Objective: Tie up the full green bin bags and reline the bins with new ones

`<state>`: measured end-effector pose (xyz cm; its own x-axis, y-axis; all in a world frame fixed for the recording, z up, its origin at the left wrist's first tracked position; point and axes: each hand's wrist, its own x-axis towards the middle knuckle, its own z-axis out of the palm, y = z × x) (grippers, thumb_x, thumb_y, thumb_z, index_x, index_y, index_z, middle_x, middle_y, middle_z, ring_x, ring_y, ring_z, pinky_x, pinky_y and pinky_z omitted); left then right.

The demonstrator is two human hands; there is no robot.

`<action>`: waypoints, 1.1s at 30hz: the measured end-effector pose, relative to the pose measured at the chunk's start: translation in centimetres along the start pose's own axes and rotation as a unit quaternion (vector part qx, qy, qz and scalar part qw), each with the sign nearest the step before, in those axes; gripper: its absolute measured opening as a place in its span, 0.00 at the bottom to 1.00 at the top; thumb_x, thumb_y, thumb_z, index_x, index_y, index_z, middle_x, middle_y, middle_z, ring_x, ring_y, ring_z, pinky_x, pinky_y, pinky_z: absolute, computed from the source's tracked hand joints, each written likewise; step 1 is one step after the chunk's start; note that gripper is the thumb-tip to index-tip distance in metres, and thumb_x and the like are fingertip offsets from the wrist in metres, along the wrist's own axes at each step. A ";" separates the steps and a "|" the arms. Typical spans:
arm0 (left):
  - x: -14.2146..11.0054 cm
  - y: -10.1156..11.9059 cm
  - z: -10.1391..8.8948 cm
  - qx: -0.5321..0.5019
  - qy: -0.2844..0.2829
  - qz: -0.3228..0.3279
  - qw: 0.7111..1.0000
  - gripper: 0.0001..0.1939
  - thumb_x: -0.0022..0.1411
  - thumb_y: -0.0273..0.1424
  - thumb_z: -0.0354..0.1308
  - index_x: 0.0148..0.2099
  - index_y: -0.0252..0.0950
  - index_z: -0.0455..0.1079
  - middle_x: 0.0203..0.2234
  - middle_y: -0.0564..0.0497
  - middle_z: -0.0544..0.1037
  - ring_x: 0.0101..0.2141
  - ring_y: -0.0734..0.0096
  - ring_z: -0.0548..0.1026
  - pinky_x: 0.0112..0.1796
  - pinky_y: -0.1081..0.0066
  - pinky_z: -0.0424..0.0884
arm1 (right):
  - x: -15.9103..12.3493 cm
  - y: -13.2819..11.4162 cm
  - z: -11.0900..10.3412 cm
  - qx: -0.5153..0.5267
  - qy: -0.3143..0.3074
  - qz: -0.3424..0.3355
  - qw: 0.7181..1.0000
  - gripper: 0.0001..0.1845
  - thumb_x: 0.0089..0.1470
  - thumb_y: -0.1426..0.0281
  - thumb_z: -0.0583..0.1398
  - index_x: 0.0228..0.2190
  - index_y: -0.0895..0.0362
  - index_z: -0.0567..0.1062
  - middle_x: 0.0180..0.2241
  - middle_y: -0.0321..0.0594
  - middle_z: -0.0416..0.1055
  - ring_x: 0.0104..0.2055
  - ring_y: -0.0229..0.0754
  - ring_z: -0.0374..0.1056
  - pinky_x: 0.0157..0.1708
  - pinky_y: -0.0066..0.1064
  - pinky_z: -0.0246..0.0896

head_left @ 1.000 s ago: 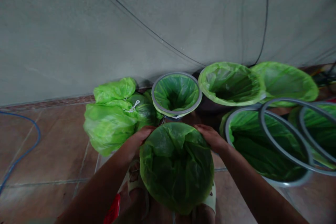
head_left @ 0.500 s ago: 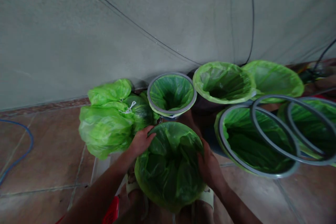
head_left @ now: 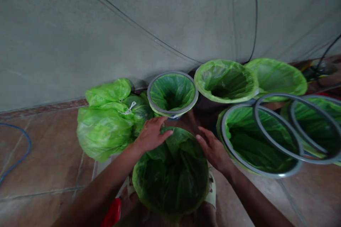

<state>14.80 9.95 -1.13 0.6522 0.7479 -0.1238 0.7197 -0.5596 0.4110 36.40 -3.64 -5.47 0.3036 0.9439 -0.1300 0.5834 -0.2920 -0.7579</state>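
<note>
A round container lined with a green plastic bag [head_left: 170, 177] stands between my feet at the bottom centre. My left hand [head_left: 152, 135] lies flat on the bag's far left rim, fingers stretched out toward the right. My right hand [head_left: 213, 148] rests on the far right rim, fingers extended and pressing the plastic down. Neither hand holds anything apart from touching the bag.
A tied, filled green bag [head_left: 106, 127] sits on the tiled floor at left. Several green-lined containers with grey rings [head_left: 172, 94] [head_left: 259, 140] stand by the grey wall [head_left: 133, 25]. A blue hose [head_left: 16, 149] curves at far left; a red object [head_left: 113, 212] is below.
The bag's puffed top has been pushed down into the container. Both hands moved along the rim toward its far side, and my right hand came back up from the side.
</note>
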 end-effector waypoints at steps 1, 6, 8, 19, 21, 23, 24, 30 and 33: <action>1.0 0.5 0.3 0.009 -0.009 0.025 1.000 0.24 0.63 0.43 0.53 0.57 0.38 0.65 0.50 0.45 0.74 0.51 0.60 0.72 0.52 0.60 0.65 | 1.1 -0.5 0.2 -0.018 -0.014 -0.023 0.999 0.27 0.61 0.56 0.49 0.55 0.59 0.66 0.55 0.51 0.68 0.57 0.49 0.64 0.57 0.43 0.59; 3.3 0.8 3.0 0.067 -0.076 0.085 0.991 0.17 0.67 0.43 0.47 0.40 0.38 0.72 0.38 0.48 0.78 0.40 0.64 0.76 0.42 0.67 0.69 | 3.1 -2.5 2.3 -0.167 -0.145 -0.027 0.975 0.21 0.65 0.65 0.45 0.51 0.60 0.68 0.43 0.51 0.76 0.46 0.48 0.73 0.46 0.37 0.65; 3.1 0.2 3.5 0.080 -0.070 0.104 0.989 0.15 0.67 0.42 0.48 0.41 0.38 0.71 0.37 0.49 0.78 0.39 0.66 0.76 0.39 0.70 0.69 | 2.9 -2.7 2.8 -0.213 -0.178 -0.006 0.961 0.19 0.65 0.68 0.45 0.52 0.60 0.66 0.38 0.49 0.77 0.40 0.46 0.75 0.40 0.33 0.65; 1.2 0.6 4.2 0.148 0.030 0.147 0.978 0.21 0.64 0.26 0.50 0.59 0.34 0.62 0.46 0.42 0.75 0.45 0.60 0.73 0.49 0.59 0.66 | 1.3 -1.1 3.4 -0.261 -0.119 -0.009 0.958 0.26 0.56 0.82 0.46 0.55 0.61 0.59 0.43 0.52 0.74 0.40 0.44 0.74 0.38 0.31 0.65; 0.3 0.6 3.6 0.109 0.045 0.127 0.985 0.28 0.61 0.27 0.54 0.63 0.35 0.56 0.53 0.41 0.71 0.52 0.57 0.69 0.55 0.55 0.60 | 0.1 -0.2 3.4 -0.240 -0.073 -0.001 0.968 0.26 0.57 0.80 0.46 0.57 0.61 0.57 0.44 0.53 0.74 0.41 0.47 0.74 0.39 0.34 0.67; -0.6 0.1 2.7 0.067 0.064 0.076 0.993 0.33 0.59 0.31 0.58 0.64 0.37 0.54 0.58 0.42 0.66 0.56 0.55 0.65 0.58 0.54 0.57 | -1.5 0.7 2.9 -0.211 -0.037 0.010 0.977 0.27 0.59 0.75 0.46 0.59 0.62 0.54 0.49 0.56 0.71 0.45 0.50 0.73 0.41 0.39 0.68; -0.9 -0.3 2.2 0.045 0.078 0.042 0.995 0.34 0.58 0.33 0.59 0.64 0.37 0.53 0.59 0.42 0.65 0.57 0.55 0.64 0.58 0.54 0.57 | -2.3 1.0 2.5 -0.199 -0.026 0.012 0.980 0.28 0.59 0.72 0.48 0.61 0.63 0.53 0.51 0.58 0.69 0.48 0.52 0.71 0.43 0.42 0.68; 0.2 -2.2 0.9 -0.059 0.101 -0.130 0.985 0.23 0.66 0.41 0.47 0.57 0.34 0.64 0.51 0.42 0.73 0.52 0.60 0.71 0.54 0.61 0.64 | -1.7 0.0 -1.8 -0.167 0.034 -0.016 0.985 0.32 0.59 0.56 0.52 0.59 0.61 0.61 0.56 0.56 0.65 0.57 0.57 0.63 0.55 0.51 0.60; 1.9 -1.9 1.6 -0.095 -0.021 -0.145 0.985 0.24 0.69 0.43 0.39 0.47 0.35 0.71 0.41 0.45 0.79 0.43 0.62 0.76 0.45 0.64 0.70 | 2.6 -1.2 -2.4 -0.097 -0.004 -0.045 0.994 0.27 0.62 0.56 0.48 0.54 0.58 0.68 0.53 0.50 0.69 0.57 0.51 0.64 0.58 0.47 0.57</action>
<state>15.01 11.87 -3.55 0.4387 0.8482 -0.2968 0.8217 -0.2450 0.5146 38.26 -1.14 -3.37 0.2381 0.9685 -0.0725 0.7429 -0.2298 -0.6287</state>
